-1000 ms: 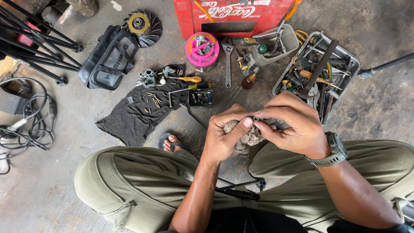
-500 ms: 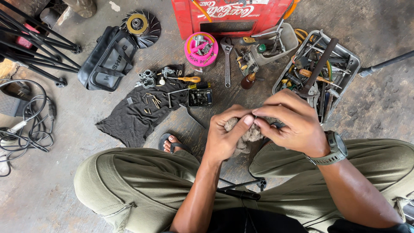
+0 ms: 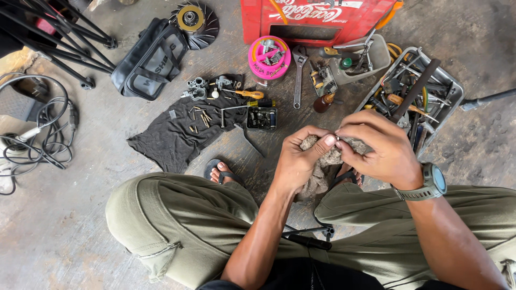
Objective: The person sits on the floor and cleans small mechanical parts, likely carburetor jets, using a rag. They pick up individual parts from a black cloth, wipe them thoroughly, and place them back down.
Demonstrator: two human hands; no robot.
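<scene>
Both hands had drifted slightly right, the left hand (image 3: 298,164) cupping a grey rag (image 3: 322,161) while right hand (image 3: 379,150) fingertips pinched a small metal part (image 3: 337,138) against it above the knees; steady thumb pressure and slow turning looked wise.

Grey-brown rag (image 3: 321,161), crumpled and grimy, bunched up in mid-scene above the floor, between the person's knees; its lower end hangs loose toward the near side. Small metal part (image 3: 336,138), silvery, ring-like, tiny, sits at the rag's top edge, touching it, pinched there between fingertips. Its finer shape is too small to tell.
</scene>
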